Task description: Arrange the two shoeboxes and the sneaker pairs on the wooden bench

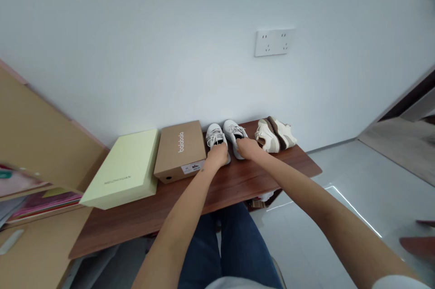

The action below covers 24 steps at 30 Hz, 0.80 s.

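Note:
Two white lace-up sneakers stand side by side on a dark wooden bench top (238, 180), toes toward the wall. My left hand (218, 153) is closed on the heel of the left white sneaker (215, 133). The right white sneaker (233, 128) has its heel gripped by my right hand (246, 148). My fingertips are partly hidden inside the shoe openings. Just left of the sneakers lies a brown shoe box (180, 144) marked "balabala". To their right is a cream pair of shoes, one upright (267, 136) and one tipped on its side (283, 132).
A pale yellow box (125, 162) lies at the bench's left part. Beyond it stands a light wooden shelf unit (44, 144) with papers. The white wall (170, 44) behind carries a socket plate (275, 42). Items sit under the bench, and glossy floor (340, 189) lies right.

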Tool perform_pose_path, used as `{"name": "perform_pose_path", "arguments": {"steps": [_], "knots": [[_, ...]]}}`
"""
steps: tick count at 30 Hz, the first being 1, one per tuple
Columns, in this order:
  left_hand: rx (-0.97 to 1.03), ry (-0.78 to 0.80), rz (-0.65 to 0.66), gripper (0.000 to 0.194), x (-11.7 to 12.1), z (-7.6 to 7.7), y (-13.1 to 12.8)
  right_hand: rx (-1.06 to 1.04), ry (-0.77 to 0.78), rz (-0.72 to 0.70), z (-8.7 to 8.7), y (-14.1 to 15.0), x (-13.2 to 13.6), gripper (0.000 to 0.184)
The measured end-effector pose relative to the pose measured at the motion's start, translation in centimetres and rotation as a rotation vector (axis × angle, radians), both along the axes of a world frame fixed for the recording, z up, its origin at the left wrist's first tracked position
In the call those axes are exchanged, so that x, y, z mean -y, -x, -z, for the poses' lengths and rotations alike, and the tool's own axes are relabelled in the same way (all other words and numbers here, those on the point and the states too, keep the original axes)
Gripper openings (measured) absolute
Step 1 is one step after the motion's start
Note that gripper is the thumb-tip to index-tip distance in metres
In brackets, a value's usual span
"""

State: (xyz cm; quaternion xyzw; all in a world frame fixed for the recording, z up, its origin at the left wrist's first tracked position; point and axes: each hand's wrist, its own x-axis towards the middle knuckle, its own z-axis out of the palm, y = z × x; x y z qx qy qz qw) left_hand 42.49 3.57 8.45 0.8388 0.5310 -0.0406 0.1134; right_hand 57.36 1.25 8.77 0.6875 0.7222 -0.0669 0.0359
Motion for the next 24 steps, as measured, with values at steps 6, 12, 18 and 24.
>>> {"name": "perform_pose_path", "arguments": {"steps": [6,12,18,24], "knots": [[-0.007,0.018,-0.027,0.036,0.1,0.2,0.0,0.011,0.001,0.009,0.1,0.5,-0.2,0.032],[-0.013,-0.015,-0.003,0.033,0.2,0.5,0.1,-0.003,-0.024,0.022,0.1,0.5,0.2,0.031],[0.023,-0.23,-0.017,0.042,1.8,-0.7,-0.1,-0.013,-0.178,-0.023,-0.8,-1.1,1.4,0.037],[0.206,-0.336,0.029,0.045,3.7,-2.3,-3.8,-0.056,-0.361,0.067,-2.9,-7.9,2.7,0.037]]}}
